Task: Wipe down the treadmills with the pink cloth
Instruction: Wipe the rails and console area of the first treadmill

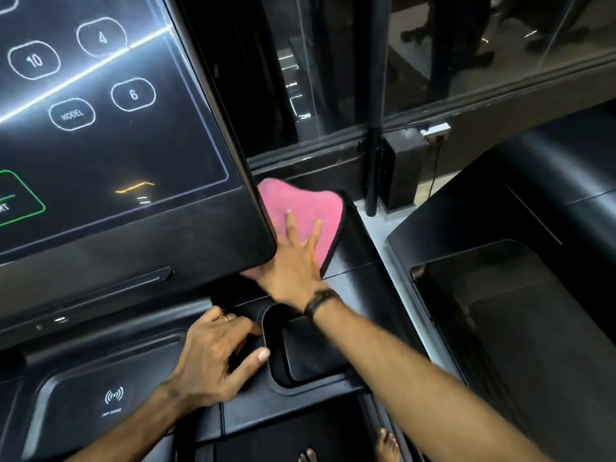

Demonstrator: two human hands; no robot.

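The pink cloth (301, 210) lies flat on the black treadmill (363, 248), just right of its big touch screen (110, 128). My right hand (293, 261) presses on the cloth with straight, spread fingers; part of the cloth is hidden behind the screen's corner. My left hand (216, 358) rests on the console tray beside the cup holder (300, 348), its fingers bent and its thumb at the holder's rim, holding nothing.
A second black treadmill (520, 295) stands to the right across a narrow strip of pale floor (383, 235). A glass wall (483, 61) and a dark post (375, 145) rise behind. A wireless charging pad (113, 398) sits at the lower left. Bare toes show at the bottom edge.
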